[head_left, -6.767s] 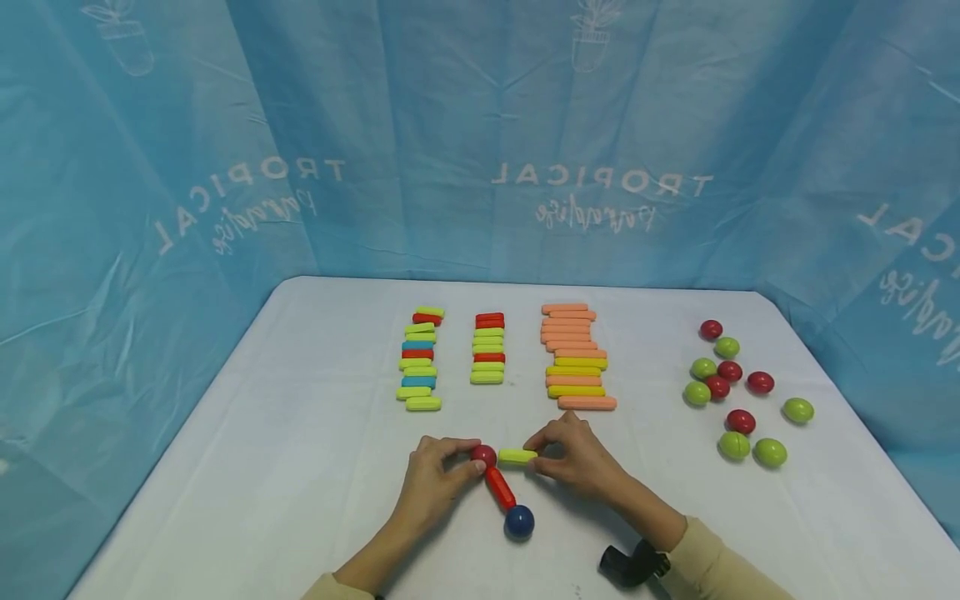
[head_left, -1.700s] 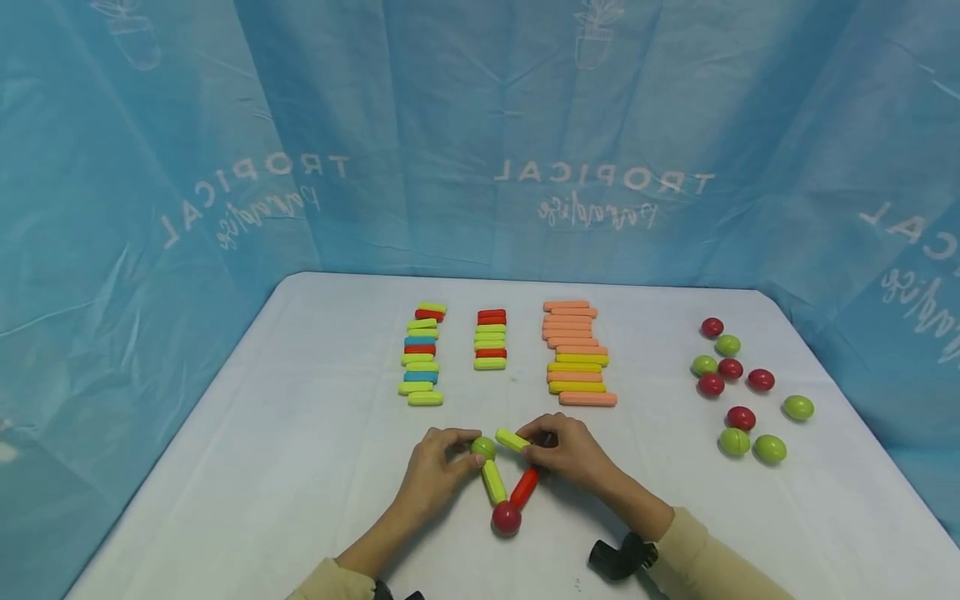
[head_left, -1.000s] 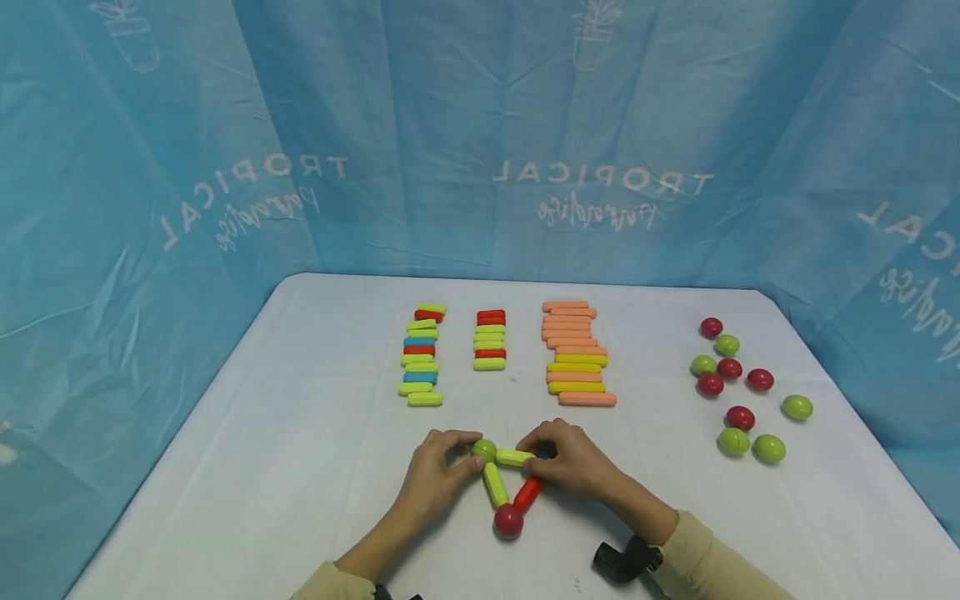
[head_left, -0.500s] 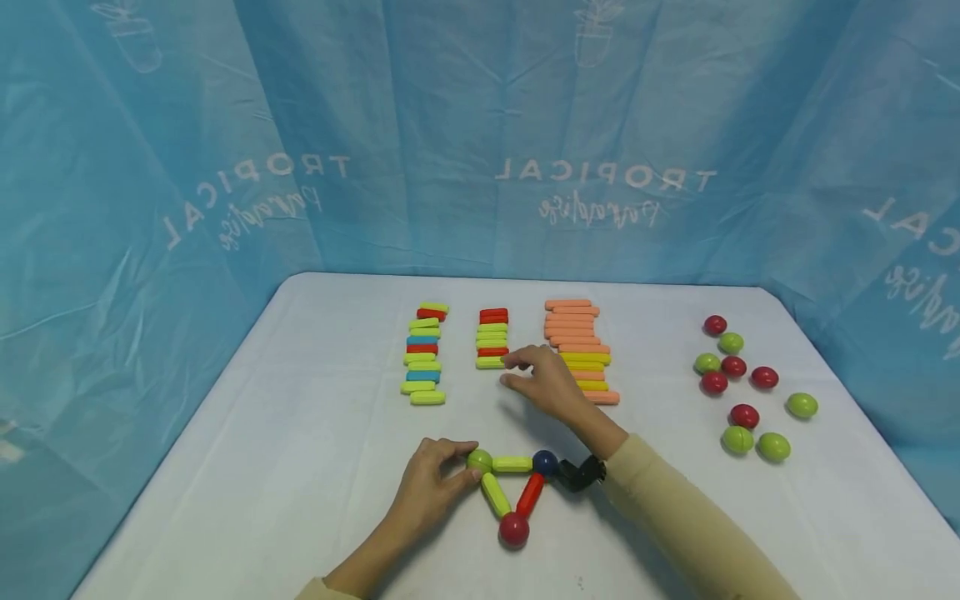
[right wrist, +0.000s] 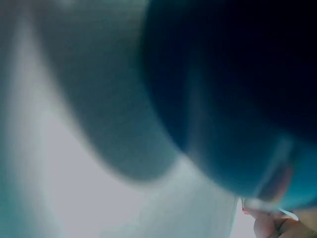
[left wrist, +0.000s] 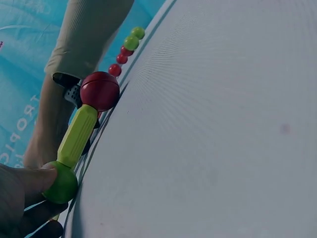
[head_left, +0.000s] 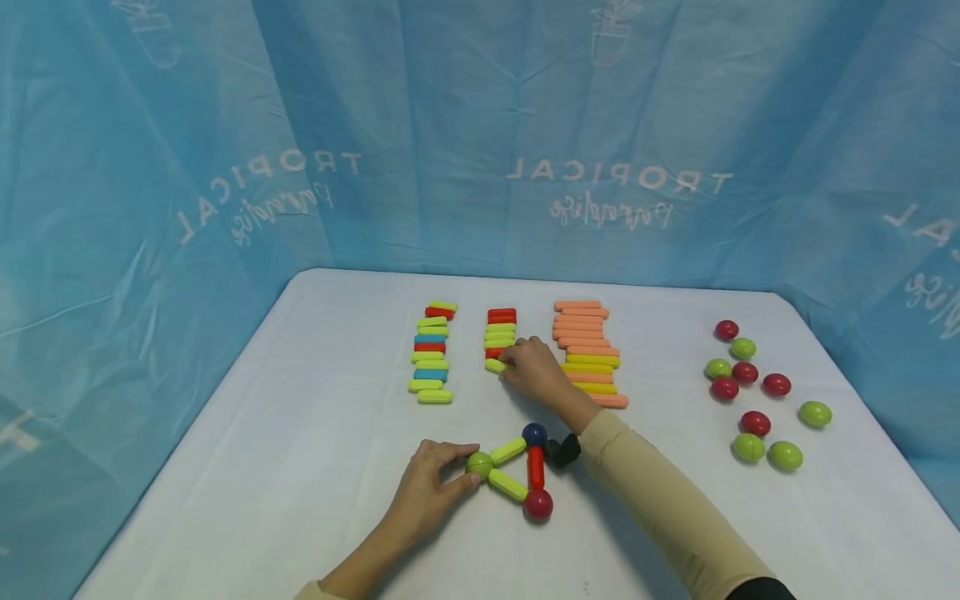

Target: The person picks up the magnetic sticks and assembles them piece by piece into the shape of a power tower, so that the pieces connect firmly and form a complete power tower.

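Observation:
My left hand (head_left: 431, 492) pinches a green ball (head_left: 480, 467), one corner of a flat triangle of rods and balls. Two lime rods run from it: one lime rod (head_left: 508, 451) to a dark blue ball (head_left: 535, 434), the other (left wrist: 78, 135) to a red ball (head_left: 537, 505). A red rod (head_left: 536, 468) joins those two balls. At the near end of the middle row, my right hand (head_left: 536, 371) pinches a short lime rod (head_left: 494, 365), its right end hidden by the fingers. The blue ball (right wrist: 208, 134) looms large and blurred in the right wrist view.
Left of the middle row (head_left: 500, 327) is another row of short rods (head_left: 431, 363); right of it lie longer orange and yellow rods (head_left: 583, 331), partly behind the right hand. Red and green balls (head_left: 744, 372) are scattered at right. The right wrist's black camera (head_left: 564, 451) is close beside the blue ball.
A lime rod now links the green and blue balls into a triangle. My right hand left it, reached to the middle row and took a lime rod there. The triangle has turned slightly counterclockwise.

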### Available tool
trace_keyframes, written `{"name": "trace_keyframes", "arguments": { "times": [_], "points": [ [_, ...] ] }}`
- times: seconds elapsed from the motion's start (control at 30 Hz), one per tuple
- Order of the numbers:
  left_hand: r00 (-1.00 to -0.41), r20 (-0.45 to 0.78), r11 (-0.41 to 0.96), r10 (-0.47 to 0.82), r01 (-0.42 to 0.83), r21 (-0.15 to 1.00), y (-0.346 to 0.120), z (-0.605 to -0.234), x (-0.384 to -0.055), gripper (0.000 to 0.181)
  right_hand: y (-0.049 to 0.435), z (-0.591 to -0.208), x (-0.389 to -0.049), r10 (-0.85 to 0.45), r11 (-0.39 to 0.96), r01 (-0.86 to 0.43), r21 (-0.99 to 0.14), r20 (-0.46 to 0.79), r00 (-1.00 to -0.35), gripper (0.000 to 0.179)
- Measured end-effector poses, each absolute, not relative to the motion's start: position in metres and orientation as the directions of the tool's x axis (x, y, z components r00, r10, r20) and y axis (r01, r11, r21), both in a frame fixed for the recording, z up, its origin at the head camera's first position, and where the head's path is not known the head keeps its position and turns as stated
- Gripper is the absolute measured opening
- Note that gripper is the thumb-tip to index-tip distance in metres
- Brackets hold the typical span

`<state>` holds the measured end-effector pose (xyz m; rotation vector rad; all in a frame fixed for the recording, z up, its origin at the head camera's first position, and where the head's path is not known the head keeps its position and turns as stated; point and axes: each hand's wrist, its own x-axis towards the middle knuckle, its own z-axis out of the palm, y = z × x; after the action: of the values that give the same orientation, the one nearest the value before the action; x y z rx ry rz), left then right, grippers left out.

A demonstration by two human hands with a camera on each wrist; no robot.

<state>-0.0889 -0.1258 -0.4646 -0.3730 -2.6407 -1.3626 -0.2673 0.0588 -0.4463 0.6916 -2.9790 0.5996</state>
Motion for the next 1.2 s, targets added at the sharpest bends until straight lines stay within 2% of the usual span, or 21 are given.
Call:
{"name": "trace_keyframes", "arguments": {
  "times": [0.1, 0.17, 0.33, 0.5, 0.67, 0.83, 1.03, 1.2],
  "points": [
    [-0.956, 0.251, 0.554, 0.150, 0.292, 0.779, -0.126, -0.465, -0.088, 0.033, 0.062, -0.445, -0.265, -0.412, 0.824, -0.411, -0.390, 0.085, -0.907, 0.026],
    [-0.955, 0.256, 0.551, 0.150, 0.295, 0.781, -0.126, -0.464, -0.088, 0.032, 0.068, -0.442, -0.261, -0.383, 0.798, -0.380, -0.467, 0.093, -0.919, 0.025],
    [-0.954, 0.259, 0.557, 0.150, 0.298, 0.775, -0.125, -0.464, -0.089, 0.031, 0.094, -0.433, -0.232, -0.275, 0.629, -0.262, -0.732, 0.106, -0.956, 0.023],
    [-0.958, 0.250, 0.572, 0.143, 0.286, 0.769, -0.124, -0.463, -0.093, 0.031, 0.117, -0.434, -0.197, -0.252, 0.486, -0.196, -0.852, 0.078, -0.964, 0.022],
    [-0.963, 0.226, 0.573, 0.145, 0.268, 0.775, -0.123, -0.464, -0.095, 0.032, 0.130, -0.443, -0.177, -0.298, 0.426, -0.211, -0.880, 0.084, -0.951, 0.022],
    [-0.969, 0.205, 0.581, 0.140, 0.248, 0.775, -0.124, -0.464, -0.096, 0.033, 0.133, -0.449, -0.171, -0.355, 0.391, -0.264, -0.882, 0.121, -0.927, 0.019],
    [-0.969, 0.200, 0.576, 0.142, 0.246, 0.780, -0.127, -0.463, -0.095, 0.032, 0.133, -0.450, -0.172, -0.399, 0.381, -0.294, -0.877, 0.131, -0.908, 0.021],
    [-0.977, 0.186, 0.590, 0.103, 0.211, 0.780, -0.132, -0.460, -0.090, 0.031, 0.127, -0.444, -0.186, -0.398, 0.430, -0.327, -0.841, 0.148, -0.905, 0.028]
  ]
}}
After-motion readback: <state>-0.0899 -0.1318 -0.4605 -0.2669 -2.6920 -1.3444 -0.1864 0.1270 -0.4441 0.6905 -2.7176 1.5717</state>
